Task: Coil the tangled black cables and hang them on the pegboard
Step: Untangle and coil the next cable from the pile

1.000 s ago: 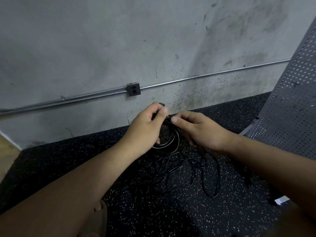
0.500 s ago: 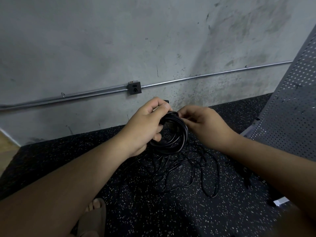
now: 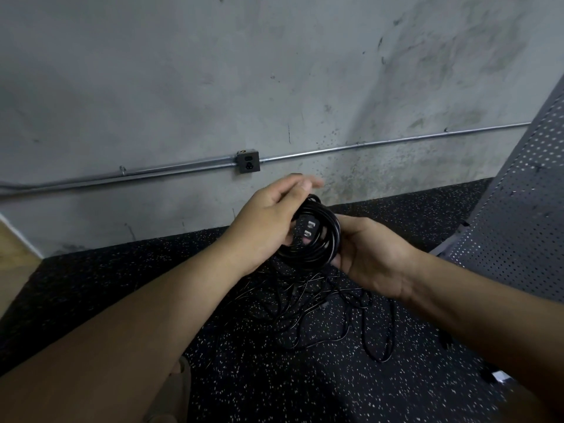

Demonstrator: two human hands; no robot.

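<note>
Between the hands, held cable coil (image 3: pixel 319 244), left hand (image 3: pixel 268 221) curled round its top, right hand (image 3: pixel 375 254) gripping its underside. Judged light, floppy, springy; best grasped across all loops. Spotted loose tangle (image 3: pixel 323 309) below hands.

Wall conduit (image 3: pixel 396 141), outlet box (image 3: pixel 247 161), speckled floor (image 3: pixel 274 377)

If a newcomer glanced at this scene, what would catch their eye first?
First, the coil of black cable at centre, held between the left hand and the right hand, plug prongs glinting. Below it, a tangle of thin black cables sprawls on the speckled floor; the grey pegboard fills the right edge.
</note>
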